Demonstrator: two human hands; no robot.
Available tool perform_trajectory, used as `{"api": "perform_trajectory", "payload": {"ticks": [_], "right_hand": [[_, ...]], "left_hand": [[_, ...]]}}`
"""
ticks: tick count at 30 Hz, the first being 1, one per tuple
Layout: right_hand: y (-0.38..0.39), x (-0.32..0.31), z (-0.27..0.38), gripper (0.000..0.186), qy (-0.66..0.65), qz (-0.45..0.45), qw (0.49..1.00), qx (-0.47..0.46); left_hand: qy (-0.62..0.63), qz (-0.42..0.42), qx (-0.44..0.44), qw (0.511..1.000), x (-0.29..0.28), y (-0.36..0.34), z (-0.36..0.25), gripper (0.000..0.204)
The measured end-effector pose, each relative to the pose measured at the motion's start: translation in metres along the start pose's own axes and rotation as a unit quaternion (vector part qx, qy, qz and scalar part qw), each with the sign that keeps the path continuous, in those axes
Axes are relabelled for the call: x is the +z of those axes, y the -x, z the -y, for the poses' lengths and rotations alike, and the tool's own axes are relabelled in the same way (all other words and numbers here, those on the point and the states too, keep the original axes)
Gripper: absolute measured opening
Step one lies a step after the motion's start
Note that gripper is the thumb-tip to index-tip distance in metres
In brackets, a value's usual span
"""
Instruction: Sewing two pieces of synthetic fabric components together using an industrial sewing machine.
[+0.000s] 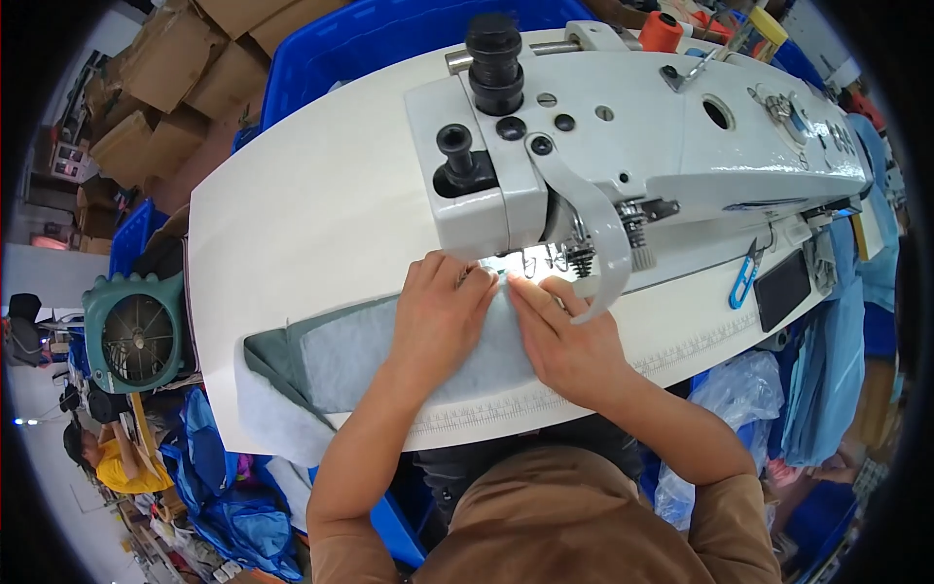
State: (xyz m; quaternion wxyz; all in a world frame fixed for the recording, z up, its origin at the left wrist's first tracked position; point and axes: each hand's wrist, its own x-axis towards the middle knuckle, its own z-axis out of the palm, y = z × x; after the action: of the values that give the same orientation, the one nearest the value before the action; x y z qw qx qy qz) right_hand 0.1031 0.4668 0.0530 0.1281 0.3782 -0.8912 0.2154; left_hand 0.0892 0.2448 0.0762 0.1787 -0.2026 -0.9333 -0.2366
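Note:
A white sewing machine (671,117) stands across the far side of the pale table, its needle area lit. Under and in front of it lies a piece of cloth (360,346), light grey with a darker green-grey border, folded over at the left. My left hand (438,307) pinches the cloth's far edge just left of the needle area. Close beside it, my right hand (564,336) presses its fingertips together on the same edge, beneath the machine's curved white lever (608,234). The needle itself is hidden from me.
Right of the machine bed lie blue thread snips (745,277) and a dark phone (783,292). A printed ruler (506,407) runs along the table's near edge. At left stands a green fan (136,336); a person in yellow (126,462) sits farther off. Cardboard boxes (170,63) fill the back left.

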Motion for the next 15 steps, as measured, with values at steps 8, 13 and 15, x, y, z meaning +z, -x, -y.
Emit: {"api": "perform_trajectory", "payload": {"ticks": [8,13,15], "right_hand": [[-0.0051,-0.0036,0.0003,0.022,-0.001,-0.012,1.000,-0.009],[-0.0052,-0.0040,0.0008,0.031,0.015,-0.012,1.000,-0.012],[-0.0040,-0.0044,-0.0001,0.033,0.013,-0.007,1.000,-0.010]], "left_hand": [[-0.003,0.026,0.012,1.000,0.0058,0.0041,0.0061,0.021],[-0.020,0.042,0.034,0.998,0.0032,0.0049,0.0045,0.023],[-0.036,0.052,0.043,0.997,0.0031,0.0041,0.0033,0.024]]}}
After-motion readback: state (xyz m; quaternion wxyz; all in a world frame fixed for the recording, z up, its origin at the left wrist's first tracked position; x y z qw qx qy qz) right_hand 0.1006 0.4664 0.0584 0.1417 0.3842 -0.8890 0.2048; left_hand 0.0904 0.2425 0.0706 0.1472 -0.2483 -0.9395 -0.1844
